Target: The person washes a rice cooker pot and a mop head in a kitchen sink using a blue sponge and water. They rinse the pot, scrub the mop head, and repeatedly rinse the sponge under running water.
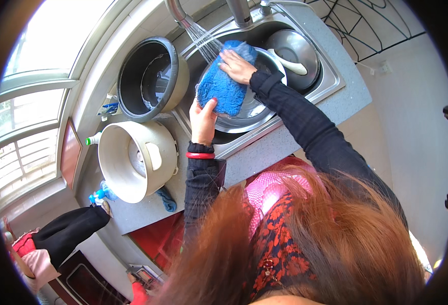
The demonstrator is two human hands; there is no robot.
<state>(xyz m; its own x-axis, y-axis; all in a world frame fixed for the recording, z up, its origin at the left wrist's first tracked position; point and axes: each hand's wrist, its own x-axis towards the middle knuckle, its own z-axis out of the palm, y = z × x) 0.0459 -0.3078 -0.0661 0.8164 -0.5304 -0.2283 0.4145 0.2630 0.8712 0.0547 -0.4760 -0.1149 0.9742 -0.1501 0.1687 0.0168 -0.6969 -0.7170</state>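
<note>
A blue fluffy cloth [224, 90] is spread beneath both hands over a wide metal basin [264, 110] in the sink. My left hand [204, 118] pinches its near corner, with the thumb on top. Across the cloth's far part lies my right hand [238, 68], palm down; whether its fingers grip the cloth is not clear. Water streams from the faucet [184, 19] beside the cloth's far left edge. Whitish, wet-looking patches show near that end.
A metal lid or pan [290, 45] with a pale handle sits in the sink's right part. Left of the sink stand a dark-lined pot [159, 76] and a cream appliance shell [136, 162]. A dark blue rag [167, 199] lies at the counter edge. Another person [52, 244] is at lower left.
</note>
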